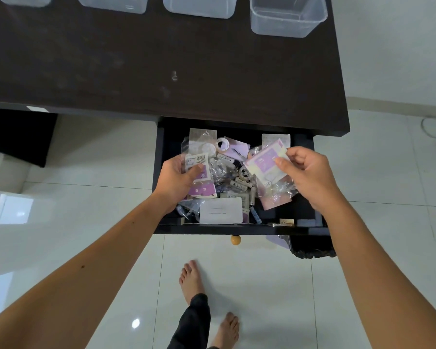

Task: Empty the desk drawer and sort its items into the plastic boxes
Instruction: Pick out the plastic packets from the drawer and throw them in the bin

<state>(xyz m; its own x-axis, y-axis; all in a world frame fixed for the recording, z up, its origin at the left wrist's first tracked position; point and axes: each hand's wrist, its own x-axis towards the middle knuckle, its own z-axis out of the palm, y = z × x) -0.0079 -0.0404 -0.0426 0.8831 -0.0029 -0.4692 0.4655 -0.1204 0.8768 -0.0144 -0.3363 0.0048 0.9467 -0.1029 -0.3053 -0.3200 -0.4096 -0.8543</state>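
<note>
The black desk drawer (159,172) is pulled out and holds a jumble of purple-and-white packets, clear bags, tape rolls (222,144), small batteries and a white card (220,210). My left hand (175,178) sits over the drawer's left side, thumb pressed on a small purple-and-white packet (198,165) with a barcode. My right hand (306,172) hovers over the right side, pinching a larger purple-and-cream packet (266,161) lifted above the pile. Several clear plastic boxes stand along the desk's far edge, the rightmost box (287,18) fully in view.
The dark desk top (161,66) lies between the drawer and the boxes. A round wooden knob (235,239) sticks out of the drawer front. My bare feet (191,278) stand on white floor tiles below. A cable lies on the floor at the far right.
</note>
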